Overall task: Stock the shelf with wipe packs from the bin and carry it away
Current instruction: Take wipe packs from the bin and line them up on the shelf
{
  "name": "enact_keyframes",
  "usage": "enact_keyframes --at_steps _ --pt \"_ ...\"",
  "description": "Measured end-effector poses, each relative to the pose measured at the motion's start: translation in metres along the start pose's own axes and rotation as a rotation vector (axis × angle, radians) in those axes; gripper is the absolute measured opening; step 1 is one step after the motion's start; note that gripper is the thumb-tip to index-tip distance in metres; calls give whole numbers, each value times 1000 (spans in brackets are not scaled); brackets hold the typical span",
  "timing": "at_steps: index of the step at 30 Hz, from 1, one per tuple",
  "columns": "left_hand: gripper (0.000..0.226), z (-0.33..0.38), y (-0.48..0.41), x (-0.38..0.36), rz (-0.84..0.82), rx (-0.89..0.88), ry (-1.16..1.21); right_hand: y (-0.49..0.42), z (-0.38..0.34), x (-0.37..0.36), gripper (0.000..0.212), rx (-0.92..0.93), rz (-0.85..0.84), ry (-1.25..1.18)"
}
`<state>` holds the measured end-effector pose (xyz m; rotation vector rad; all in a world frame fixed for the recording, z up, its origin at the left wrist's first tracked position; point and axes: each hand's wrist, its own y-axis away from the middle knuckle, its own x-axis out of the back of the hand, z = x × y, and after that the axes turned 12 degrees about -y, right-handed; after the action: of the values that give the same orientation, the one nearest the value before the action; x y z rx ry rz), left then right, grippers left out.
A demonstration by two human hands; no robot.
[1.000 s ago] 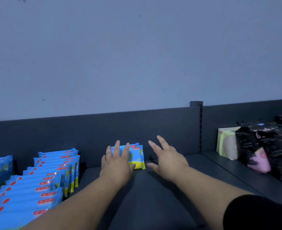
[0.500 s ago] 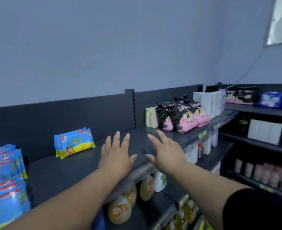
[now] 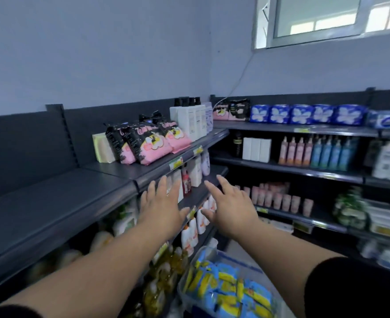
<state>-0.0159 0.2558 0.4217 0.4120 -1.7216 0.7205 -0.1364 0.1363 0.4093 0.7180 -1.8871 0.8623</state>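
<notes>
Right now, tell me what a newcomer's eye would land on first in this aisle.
The left hand and the right hand reach out mid-frame with fingers spread, holding nothing. Below them, at the bottom edge, a clear bin is piled with blue and yellow wipe packs. Up on the top shelf, left of centre, pink and black packs lean in a row.

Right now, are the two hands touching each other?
Apart. The head view shows the left hand and right hand open side by side, with bottles showing in the gap between their thumbs.
</notes>
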Motion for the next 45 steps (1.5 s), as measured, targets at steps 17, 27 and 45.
enact_keyframes --at_steps 17,27,45 --pt "72 265 -65 -151 -269 -194 19 34 294 -60 73 -339 -244 -58" --pt "69 252 -68 -301 -495 -244 58 56 336 -190 70 -499 -418 -106" --pt "85 268 -49 -515 -754 -475 156 29 382 -407 72 -602 -544 -184"
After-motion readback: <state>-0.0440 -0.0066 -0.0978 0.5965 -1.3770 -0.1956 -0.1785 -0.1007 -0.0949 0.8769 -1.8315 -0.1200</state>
